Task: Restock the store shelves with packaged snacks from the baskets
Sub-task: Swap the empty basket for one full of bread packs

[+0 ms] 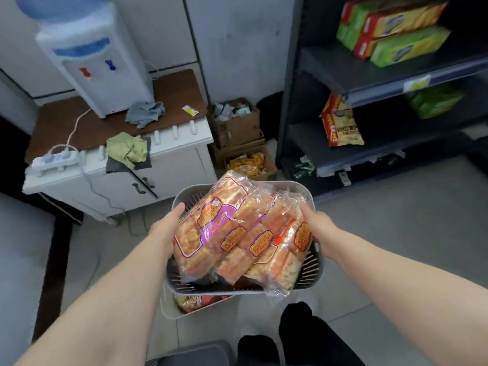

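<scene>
Left hand (166,228) and right hand (320,228) each clasp a side of the snack-filled basket (315,268).

This is a small shop, seen from its back corner. A dark metal shelf unit (369,83) holds boxed biscuits (398,35) and a bagged snack (340,125), with a price tag (416,83) on its front edge. Left of the shelf unit, cardboard boxes (237,133) of stock sit on the floor. Further left, a water dispenser (95,56) stands on a cabinet's tabletop (66,122).
</scene>
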Available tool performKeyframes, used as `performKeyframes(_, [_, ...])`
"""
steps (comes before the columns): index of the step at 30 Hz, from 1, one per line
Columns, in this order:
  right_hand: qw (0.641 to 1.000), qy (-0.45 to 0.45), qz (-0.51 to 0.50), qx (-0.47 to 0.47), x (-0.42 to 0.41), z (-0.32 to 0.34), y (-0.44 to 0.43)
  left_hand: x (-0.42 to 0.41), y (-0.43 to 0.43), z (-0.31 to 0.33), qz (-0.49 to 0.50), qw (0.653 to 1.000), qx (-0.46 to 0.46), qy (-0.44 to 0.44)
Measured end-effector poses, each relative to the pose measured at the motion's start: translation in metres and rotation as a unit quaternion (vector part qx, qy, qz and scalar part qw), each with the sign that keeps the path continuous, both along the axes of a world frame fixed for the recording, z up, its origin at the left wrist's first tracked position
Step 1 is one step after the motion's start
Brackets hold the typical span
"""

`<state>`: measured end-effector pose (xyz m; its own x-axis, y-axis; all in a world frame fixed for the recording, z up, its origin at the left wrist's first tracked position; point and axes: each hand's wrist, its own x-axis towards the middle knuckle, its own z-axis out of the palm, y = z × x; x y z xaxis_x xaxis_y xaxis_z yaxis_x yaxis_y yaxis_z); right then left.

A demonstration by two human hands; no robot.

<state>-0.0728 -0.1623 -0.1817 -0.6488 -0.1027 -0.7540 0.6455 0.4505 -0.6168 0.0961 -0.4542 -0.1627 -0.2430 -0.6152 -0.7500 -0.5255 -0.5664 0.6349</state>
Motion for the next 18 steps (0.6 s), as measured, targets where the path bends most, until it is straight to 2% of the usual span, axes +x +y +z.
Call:
performKeyframes(2, [1.000, 0.007, -0.030, 0.005, -0.007, 0.005, 0.035, -0.025, 0.011, -0.005, -0.036, 0.999, 0.007, -0.006])
performKeyframes(4, [0.997, 0.007, -0.069, 0.013, -0.015, 0.005, 0.077, -0.058, 0.010, -0.046, -0.080, 0.996, 0.025, 0.013])
performKeyframes(6, [0.995, 0.011, -0.097, 0.019, -0.022, 0.003, 0.113, -0.085, 0.036, -0.045, -0.127, 0.991, 0.031, 0.005])
performKeyframes(12, [0.981, 0.011, -0.193, 0.008, -0.039, 0.010, 0.237, -0.169, 0.182, 0.001, -0.218, 0.975, 0.010, -0.033])
performKeyframes(18, [0.956, 0.005, -0.292, -0.008, -0.067, -0.027, 0.382, -0.254, 0.325, 0.010, -0.313, 0.948, 0.001, -0.048])
